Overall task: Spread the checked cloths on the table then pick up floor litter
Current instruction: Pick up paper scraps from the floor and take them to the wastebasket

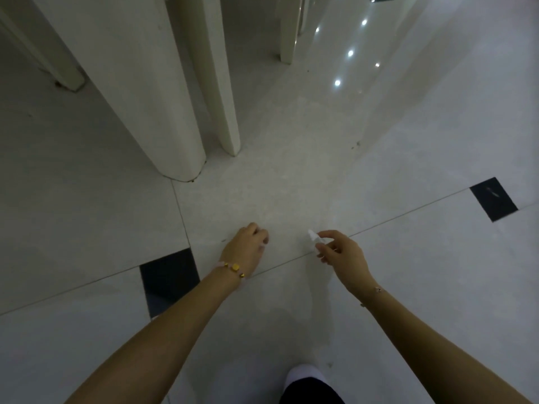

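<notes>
Right hand: the right hand [345, 256] reaches down toward the floor and pinches a small white scrap [314, 237] between thumb and forefinger; the other fingers are loosely curled.
Scrap: white and crumpled, it sticks out past the fingertips, just above a grout line [408, 214]; whether it touches the floor cannot be told.
Left hand: the left hand [248, 247] is curled into a loose fist, knuckles toward the floor; a pale bit shows at its fingertips, but whether it grips anything cannot be told.
Gap: the two hands are near each other, apart, with bare tile between them.
Wrists: a bracelet [233, 267] with pale and gold beads circles the left wrist; a thin chain [376, 290] lies on the right wrist.
Arms: both forearms are bare and stretch from the bottom edge toward the middle.
Floor: glossy pale floor [437, 287] tiles, with dark square insets [169, 279] at the tile corners; bright light spots reflect at the upper right.
Legs: two thick white furniture legs [163, 112] stand on the floor beyond the left hand, well apart from both hands.
Shoe: a white toe [304, 373] with a dark cuff above it shows at the bottom edge, between the arms.
</notes>
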